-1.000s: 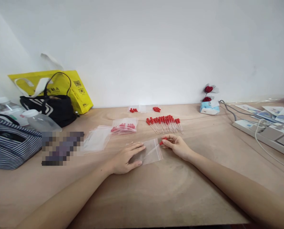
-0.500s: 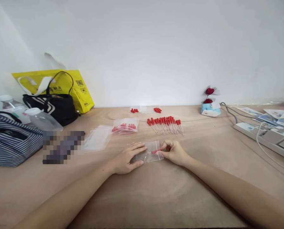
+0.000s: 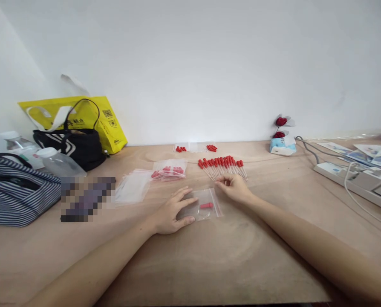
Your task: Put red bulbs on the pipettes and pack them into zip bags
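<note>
Fingers spread, my left hand rests on the left part of a clear zip bag lying flat on the table. Inside that bag is a red-headed dropper. My right hand is just beyond the bag's right end, thumb and finger pinched at the near tips of a row of red-headed droppers; whether they hold a tip is too small to make out. A stack of filled bags with red pieces lies behind my left hand, beside flat clear bags.
Small red pieces lie by the wall. At left are a striped bag, a plastic bottle, a black bag and a yellow bag. At right stand a tissue pack and a power strip.
My right hand has let go of the red dropper, now lying inside the bag, and has moved up to the dropper row. My left hand stays on the bag.
</note>
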Motion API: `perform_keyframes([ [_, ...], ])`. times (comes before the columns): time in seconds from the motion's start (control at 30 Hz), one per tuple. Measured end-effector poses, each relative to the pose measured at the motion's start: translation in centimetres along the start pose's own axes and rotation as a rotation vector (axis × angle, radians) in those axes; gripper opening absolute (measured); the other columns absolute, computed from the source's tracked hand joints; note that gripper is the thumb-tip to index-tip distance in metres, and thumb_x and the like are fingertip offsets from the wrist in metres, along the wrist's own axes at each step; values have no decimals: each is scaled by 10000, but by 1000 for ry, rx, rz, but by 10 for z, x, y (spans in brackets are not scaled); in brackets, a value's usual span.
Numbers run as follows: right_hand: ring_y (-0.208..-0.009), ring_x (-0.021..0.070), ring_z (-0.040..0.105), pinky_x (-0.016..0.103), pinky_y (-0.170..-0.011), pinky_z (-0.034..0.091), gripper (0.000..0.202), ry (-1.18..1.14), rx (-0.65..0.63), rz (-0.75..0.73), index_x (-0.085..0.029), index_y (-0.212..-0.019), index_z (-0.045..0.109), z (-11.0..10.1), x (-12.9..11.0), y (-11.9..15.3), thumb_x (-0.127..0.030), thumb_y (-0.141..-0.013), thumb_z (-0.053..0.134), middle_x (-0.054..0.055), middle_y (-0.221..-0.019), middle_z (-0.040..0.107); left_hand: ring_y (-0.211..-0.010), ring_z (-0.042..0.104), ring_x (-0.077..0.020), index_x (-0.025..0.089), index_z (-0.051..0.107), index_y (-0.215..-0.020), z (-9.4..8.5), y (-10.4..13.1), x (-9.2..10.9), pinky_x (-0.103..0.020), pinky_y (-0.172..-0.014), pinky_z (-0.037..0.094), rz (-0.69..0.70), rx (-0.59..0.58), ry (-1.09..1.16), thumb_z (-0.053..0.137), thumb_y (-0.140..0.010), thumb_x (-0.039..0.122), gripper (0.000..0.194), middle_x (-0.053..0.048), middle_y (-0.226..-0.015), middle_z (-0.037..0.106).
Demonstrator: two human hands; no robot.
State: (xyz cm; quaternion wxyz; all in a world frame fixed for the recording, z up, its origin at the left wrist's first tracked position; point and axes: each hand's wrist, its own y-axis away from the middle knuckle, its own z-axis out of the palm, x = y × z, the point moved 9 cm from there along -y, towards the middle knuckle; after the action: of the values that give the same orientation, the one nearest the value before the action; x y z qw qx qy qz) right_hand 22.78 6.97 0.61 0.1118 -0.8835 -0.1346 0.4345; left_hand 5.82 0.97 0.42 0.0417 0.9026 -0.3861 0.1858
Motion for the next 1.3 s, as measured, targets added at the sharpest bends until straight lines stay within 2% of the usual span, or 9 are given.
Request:
perform_keyframes([
  [0.07,-632,146,546,240,-564,384,153,228,49,57,-199,-720,640,-1,2,-15,-306,-715,532,20,-696,639,-1275,198,-285,221,445,-1218,-4,0,0,-472,-1015,246,7,48,-9,493,-776,458,504,-96,-1356,294],
  [0.23,-876,212,578,286,-688,412,202,575,4,207,-204,-853,639,19,-2,-47,-293,-746,491,76,-960,631,-1217,291,-275,199,482,-1168,-9,0,-2,-447,-993,292,29,75,-8,507,-767,452,476,-114,-1258,379],
  [0.47,-898,271,586,348,-712,426,284,650,-75,284,-105,-929,627,41,-6,-61,-276,-775,460,192,-991,609,-1187,334,-268,214,462,-1187,-8,3,-4,-430,-980,314,29,44,9,522,-753,458,501,-102,-1240,388],
  [0.7,-899,253,572,320,-703,421,187,632,-166,194,-127,-898,594,37,-15,-39,-164,-769,464,175,-973,605,-1202,322,-260,228,447,-1207,-5,3,-6,-428,-989,305,-3,11,32,507,-767,454,498,-95,-1268,373],
  [0.8,-847,206,565,295,-702,420,197,524,-162,88,-131,-948,533,24,-14,-20,-161,-808,398,135,-933,600,-1205,325,-256,231,437,-1218,-4,3,-7,-426,-994,301,-21,1,38,498,-772,464,506,-93,-1284,357],
  [0.93,-641,162,529,304,-649,434,412,65,-27,-78,-120,-1183,350,-5,-12,8,-180,-781,421,34,-704,547,-1203,335,-257,213,428,-1229,-2,1,-7,-421,-998,302,-37,-17,34,491,-777,465,521,-102,-1298,344],
  [1.1,-420,80,448,236,-406,413,752,-426,-27,43,-256,-1299,-10,-11,7,31,-261,-738,492,-50,-726,456,-1229,298,-263,208,445,-1210,-5,-2,-4,-430,-1003,291,4,33,35,491,-786,434,483,-95,-1293,371],
  [1.17,-403,72,467,229,-372,420,781,-549,16,107,-283,-1274,-29,-11,13,33,-282,-715,517,-60,-744,448,-1250,266,-254,199,443,-1208,-9,0,-3,-423,-1014,276,28,68,40,486,-792,418,472,-94,-1304,368],
  [1.3,-413,68,510,231,-395,468,734,-641,169,204,-254,-1194,92,-12,25,32,-303,-650,582,-76,-730,453,-1234,313,-233,211,414,-1229,-8,5,-7,-405,-1015,281,28,45,63,490,-793,404,483,-77,-1318,377],
])
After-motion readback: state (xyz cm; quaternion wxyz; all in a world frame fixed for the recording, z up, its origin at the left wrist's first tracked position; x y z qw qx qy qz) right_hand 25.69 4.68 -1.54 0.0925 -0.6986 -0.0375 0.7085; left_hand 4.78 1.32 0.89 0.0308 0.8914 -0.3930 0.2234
